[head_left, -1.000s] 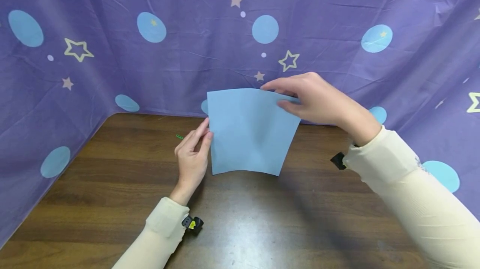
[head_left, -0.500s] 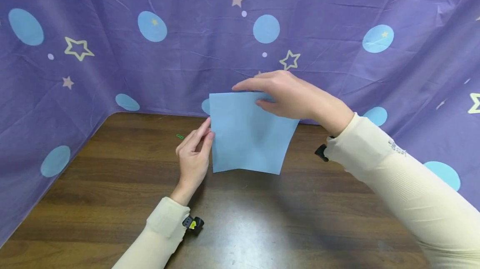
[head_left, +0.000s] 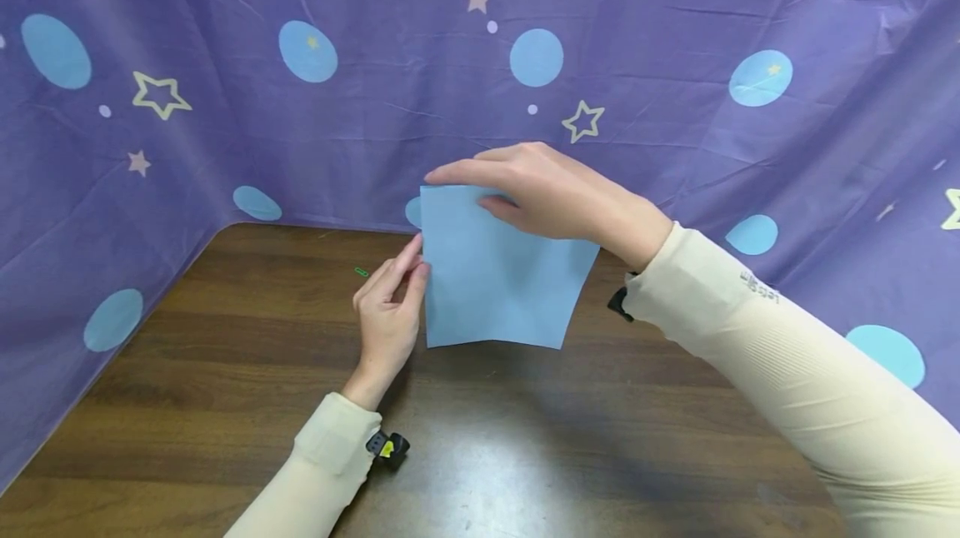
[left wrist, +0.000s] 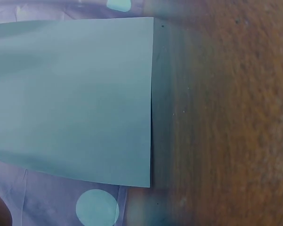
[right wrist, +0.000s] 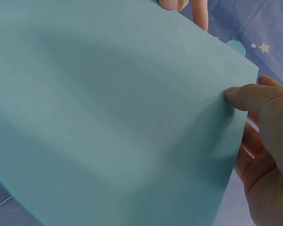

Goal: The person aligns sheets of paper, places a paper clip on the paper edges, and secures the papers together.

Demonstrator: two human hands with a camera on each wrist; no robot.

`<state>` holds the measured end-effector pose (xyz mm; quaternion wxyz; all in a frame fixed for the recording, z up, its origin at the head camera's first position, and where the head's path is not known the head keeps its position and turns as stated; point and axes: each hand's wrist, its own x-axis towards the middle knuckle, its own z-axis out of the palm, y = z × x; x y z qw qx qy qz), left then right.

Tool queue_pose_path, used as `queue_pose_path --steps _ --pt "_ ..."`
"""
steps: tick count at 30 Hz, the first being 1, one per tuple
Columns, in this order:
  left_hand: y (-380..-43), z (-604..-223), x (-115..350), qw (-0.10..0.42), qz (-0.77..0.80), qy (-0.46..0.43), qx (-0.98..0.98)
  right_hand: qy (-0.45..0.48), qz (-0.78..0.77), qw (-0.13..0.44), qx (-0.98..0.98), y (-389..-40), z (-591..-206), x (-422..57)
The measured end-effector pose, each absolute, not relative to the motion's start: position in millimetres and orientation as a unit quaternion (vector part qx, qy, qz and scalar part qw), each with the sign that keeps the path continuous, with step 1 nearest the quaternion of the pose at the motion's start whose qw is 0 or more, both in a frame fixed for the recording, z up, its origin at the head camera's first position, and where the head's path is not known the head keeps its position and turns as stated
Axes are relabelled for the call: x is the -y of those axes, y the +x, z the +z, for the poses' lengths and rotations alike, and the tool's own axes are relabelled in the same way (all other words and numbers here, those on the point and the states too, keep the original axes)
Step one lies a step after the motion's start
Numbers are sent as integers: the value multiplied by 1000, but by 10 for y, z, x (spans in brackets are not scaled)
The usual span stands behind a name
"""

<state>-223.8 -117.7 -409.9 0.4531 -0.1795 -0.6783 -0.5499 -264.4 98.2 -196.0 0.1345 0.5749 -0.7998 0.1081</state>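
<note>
A light blue sheet of paper [head_left: 502, 292] stands upright, raised above the table, slightly bent with a shallow kink along its bottom edge. My left hand [head_left: 386, 313] pinches its left edge between thumb and fingers. Across the sheet's top edge lies my right hand [head_left: 547, 192], thumb on the near face and fingers behind, hiding the upper right part. In the right wrist view, the right thumb [right wrist: 247, 96] presses the paper [right wrist: 122, 113] close to a corner. The left wrist view shows the paper [left wrist: 75, 99] filling the left side, with a sliver of skin at the lower left.
A brown wooden table [head_left: 225, 388] spreads beneath both hands. Left of the paper lies a small green paper-clip-like piece [head_left: 362, 271]. A purple curtain [head_left: 420, 38] with stars and blue dots hangs behind and at the sides.
My right hand has slid left along the paper's top edge, from the right corner to near the left one. My left hand keeps its place on the left edge.
</note>
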Motion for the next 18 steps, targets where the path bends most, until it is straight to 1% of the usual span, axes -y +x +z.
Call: queue_pose_path --steps 9,18 --pt "-2235 -4107 1183 448 -560 -186 672 600 128 149 776 -2677 -2000 -896" --pt "-2235 -4118 1195 449 -547 -174 684 596 130 163 775 -2709 -2056 -861"
